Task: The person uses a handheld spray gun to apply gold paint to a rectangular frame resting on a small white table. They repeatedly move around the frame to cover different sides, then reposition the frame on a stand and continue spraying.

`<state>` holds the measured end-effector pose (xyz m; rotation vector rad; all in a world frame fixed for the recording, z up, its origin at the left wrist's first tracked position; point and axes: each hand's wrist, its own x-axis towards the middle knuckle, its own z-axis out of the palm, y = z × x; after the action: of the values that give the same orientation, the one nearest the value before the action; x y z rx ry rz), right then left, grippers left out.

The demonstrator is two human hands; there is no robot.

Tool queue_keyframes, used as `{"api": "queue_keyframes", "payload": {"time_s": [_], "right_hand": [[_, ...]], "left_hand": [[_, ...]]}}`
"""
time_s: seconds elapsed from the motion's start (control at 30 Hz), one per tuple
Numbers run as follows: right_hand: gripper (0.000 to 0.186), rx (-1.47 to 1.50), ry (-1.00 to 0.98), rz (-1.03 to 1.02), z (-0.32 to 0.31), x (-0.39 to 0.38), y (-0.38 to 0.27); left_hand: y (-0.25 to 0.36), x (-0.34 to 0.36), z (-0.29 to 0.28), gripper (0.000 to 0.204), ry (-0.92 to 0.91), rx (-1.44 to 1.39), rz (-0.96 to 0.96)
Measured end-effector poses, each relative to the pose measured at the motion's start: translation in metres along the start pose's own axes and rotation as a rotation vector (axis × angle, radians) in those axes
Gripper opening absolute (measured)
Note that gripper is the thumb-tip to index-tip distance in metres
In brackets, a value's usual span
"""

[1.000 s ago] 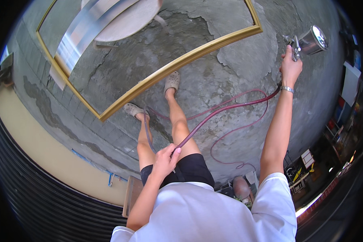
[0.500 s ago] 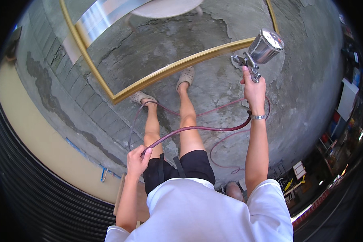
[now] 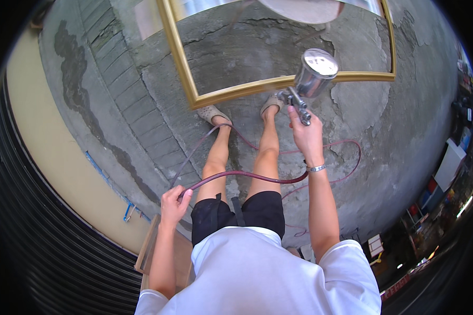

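My right hand (image 3: 307, 134) is closed around the handle of a spray gun (image 3: 295, 103), held out in front of me. A shiny metal cup (image 3: 314, 76) sits on top of the gun and hides part of the frame behind it. In my left hand (image 3: 173, 203) I grip a dark red air hose (image 3: 242, 174), which runs across in front of my legs to my right wrist. Ahead of my feet is a large gold frame (image 3: 236, 93), its near bar just beyond my shoes. Neither hand touches the frame.
A loop of the hose (image 3: 359, 152) lies on the rough concrete floor (image 3: 373, 121). Beyond the gold frame's near bar shows a pale round-topped piece (image 3: 305, 9). At left are a beige ledge (image 3: 52, 136) and a dark ribbed shutter (image 3: 37, 220). Cluttered goods line the right side.
The spray gun and my right hand have moved left and slightly down in view. The gold frame has shifted right and up in view. My left hand still holds the hose.
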<state>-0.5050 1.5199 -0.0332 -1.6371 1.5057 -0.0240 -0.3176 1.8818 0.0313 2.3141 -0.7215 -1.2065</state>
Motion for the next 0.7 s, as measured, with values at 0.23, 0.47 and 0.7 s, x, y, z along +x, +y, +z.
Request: {"api": "queue_keyframes", "payload": {"time_s": [0.23,0.47,0.7], "right_hand": [[0.039,-0.026,-0.271,-0.064,0.098,-0.041,-0.058],[0.03,0.105,-0.365,-0.5,0.108,-0.095,-0.082],[0.042,0.115,-0.174,-0.372,-0.038,-0.162,-0.134]], "left_hand": [[-0.072,-0.033,-0.026,0.035,0.102,-0.019,-0.102],[-0.143,-0.084,-0.009,0.041,0.082,0.052,-0.185],[-0.156,-0.088,0.027,0.031,-0.01,0.115,-0.162]]}}
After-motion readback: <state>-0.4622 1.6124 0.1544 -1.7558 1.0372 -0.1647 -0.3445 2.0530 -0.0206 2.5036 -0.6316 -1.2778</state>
